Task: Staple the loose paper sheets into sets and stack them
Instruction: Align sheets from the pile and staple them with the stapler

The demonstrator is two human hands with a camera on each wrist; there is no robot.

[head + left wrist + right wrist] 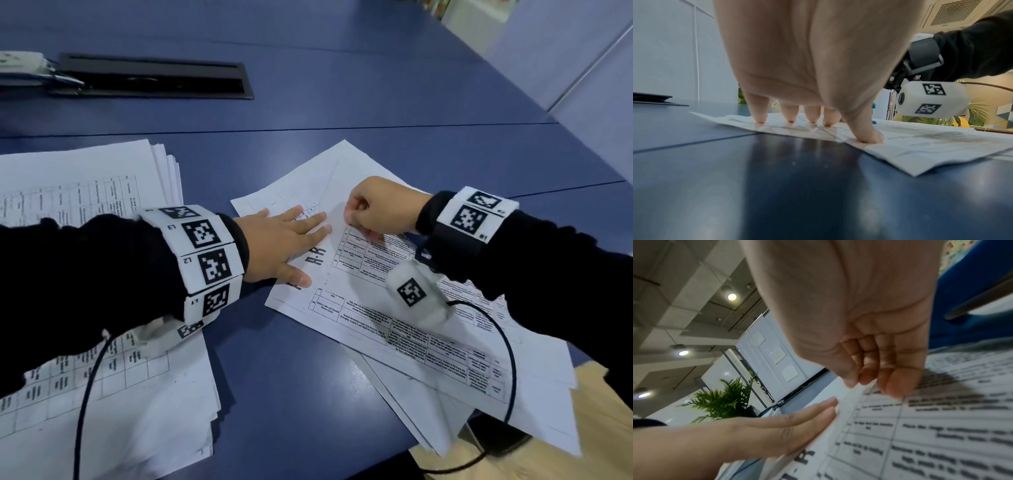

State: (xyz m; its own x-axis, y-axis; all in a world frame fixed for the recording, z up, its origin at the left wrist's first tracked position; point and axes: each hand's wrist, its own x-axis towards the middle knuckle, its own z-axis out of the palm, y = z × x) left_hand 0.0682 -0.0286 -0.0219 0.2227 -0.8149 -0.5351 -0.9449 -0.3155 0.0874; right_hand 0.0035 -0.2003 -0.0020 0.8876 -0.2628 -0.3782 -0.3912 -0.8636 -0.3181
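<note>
Paper sheets [394, 308] lie fanned across the centre and lower right of the head view on the blue table [342, 68], with a bigger printed stack [85, 178] at the left edge. Your left hand [284, 246] lies flat, fingers straight and together, pressing the top sheet down. Your right hand [380, 207] is curled, thumb and fingertip pinching that sheet's edge. Keep the flat hand firm while you peel only one sheet and square the corners before stapling. No stapler is identifiable; the grey object [24, 66] at upper left is too blurred to name.
</note>
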